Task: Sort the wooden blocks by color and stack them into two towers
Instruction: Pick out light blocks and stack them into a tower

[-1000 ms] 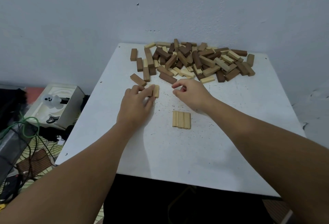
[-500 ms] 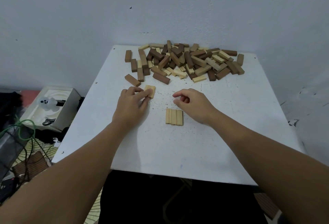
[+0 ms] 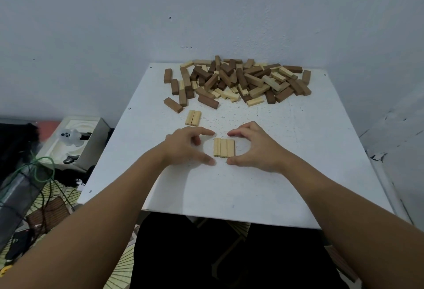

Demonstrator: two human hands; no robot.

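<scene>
Row of light blocks [image 3: 224, 147] between left hand [image 3: 187, 147], right hand [image 3: 257, 147]

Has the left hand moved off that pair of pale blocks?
Yes. The left hand let go of the pale pair and came nearer, beside the three-block row.

One head-worn camera looks forward and down across the white surface [image 3: 298, 174] toward the wall [image 3: 206, 13]. Both forearms enter from the bottom edge, near the lens. The surface's far edge meets the wall.
</scene>
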